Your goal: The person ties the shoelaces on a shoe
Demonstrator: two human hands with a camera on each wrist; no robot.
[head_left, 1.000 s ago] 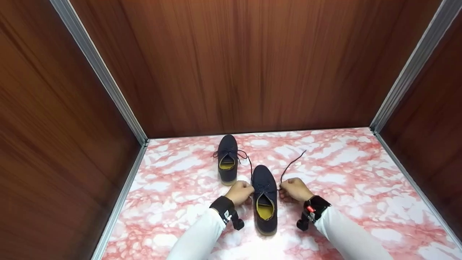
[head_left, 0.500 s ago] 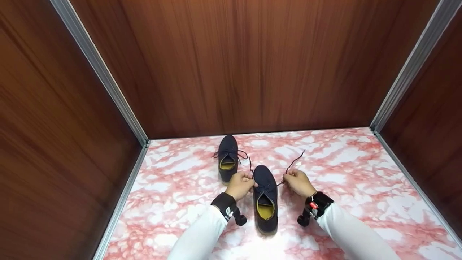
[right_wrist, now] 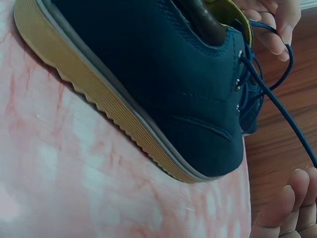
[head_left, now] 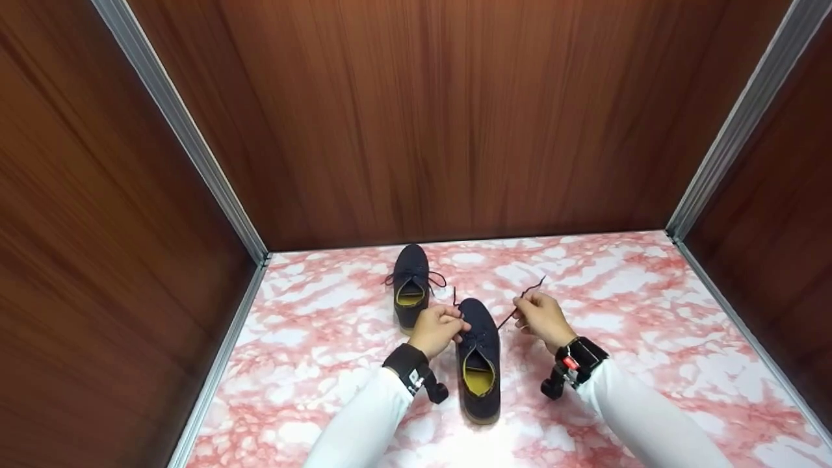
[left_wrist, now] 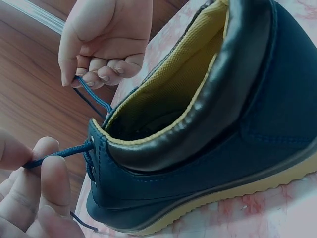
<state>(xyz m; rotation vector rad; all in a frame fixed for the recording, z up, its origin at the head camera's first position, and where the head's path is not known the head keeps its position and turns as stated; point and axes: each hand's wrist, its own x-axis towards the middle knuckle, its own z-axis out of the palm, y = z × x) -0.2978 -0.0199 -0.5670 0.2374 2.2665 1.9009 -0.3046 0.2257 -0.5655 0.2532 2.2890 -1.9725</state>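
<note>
White glare washes out the marbled surface (head_left: 478, 452) at 6 o'clock in the bright head view; the wall (head_left: 97, 260) at 9 o'clock is dark. The 2 wrist views are dimmer, blue-tinted, with sheen on the shoe (left_wrist: 208, 109) in the left.

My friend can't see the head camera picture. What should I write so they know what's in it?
A person's left hand and right hand each pinch a lace of a dark shoe with yellow lining. Farther off to the left, a second dark shoe with a tied bow sits on the same red-and-white surface.
</note>
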